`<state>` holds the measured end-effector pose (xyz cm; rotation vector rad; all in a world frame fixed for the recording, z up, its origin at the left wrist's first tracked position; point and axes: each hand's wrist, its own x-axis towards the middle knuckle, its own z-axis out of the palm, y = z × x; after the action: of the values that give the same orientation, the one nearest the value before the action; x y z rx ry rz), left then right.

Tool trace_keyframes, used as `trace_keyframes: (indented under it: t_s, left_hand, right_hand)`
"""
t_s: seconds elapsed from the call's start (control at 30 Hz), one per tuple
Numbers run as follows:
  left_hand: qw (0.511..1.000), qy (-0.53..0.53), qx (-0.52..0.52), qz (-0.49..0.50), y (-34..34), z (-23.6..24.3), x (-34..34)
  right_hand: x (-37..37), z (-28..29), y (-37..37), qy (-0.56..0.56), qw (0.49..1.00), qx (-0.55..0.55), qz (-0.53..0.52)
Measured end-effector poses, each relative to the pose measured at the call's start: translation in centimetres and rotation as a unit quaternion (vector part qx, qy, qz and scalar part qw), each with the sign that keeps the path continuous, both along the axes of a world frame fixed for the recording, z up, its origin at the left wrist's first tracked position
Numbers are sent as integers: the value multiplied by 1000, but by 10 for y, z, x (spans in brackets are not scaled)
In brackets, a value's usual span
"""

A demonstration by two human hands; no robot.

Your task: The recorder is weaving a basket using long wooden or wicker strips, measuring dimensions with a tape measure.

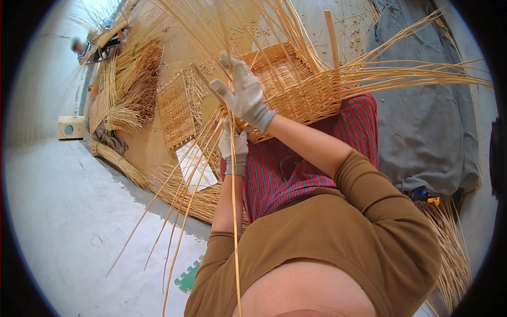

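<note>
A half-woven wicker basket (pixel 317 92) rests on my lap over a red checked cloth (pixel 296 169), long rods sticking out from its sides. My left hand (pixel 234 147), in a pale work glove, is closed at the basket's near-left corner around a long willow rod (pixel 234 211) that hangs down toward me. Just above it, my right hand (pixel 247 95), gloved too, has its thumb and fingers apart beside the upright rods and a flat wooden corner stick (pixel 207 83). Part of the left fingers is hidden behind rods.
A flat woven panel (pixel 175 111) lies to the left on the board, beside a white sheet (pixel 196 165). Bundles of rods (pixel 134 87) are piled farther left. A grey cloth (pixel 422 116) covers something on the right, with orange-and-black pruning shears (pixel 424 195) near its edge.
</note>
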<state>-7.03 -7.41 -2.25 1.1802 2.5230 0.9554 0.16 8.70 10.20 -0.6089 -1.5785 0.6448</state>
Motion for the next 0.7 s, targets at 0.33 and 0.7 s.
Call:
trace_keyframes:
  t_s: [0.33,0.7]
  left_hand:
    - [984,165,64,-35,9,44,28]
    - [939,-342,-24,-7,97,66,30]
  right_hand:
    - [102,-114,31,196,824,-374,379]
    - [50,-3,51,-217,969,20,118]
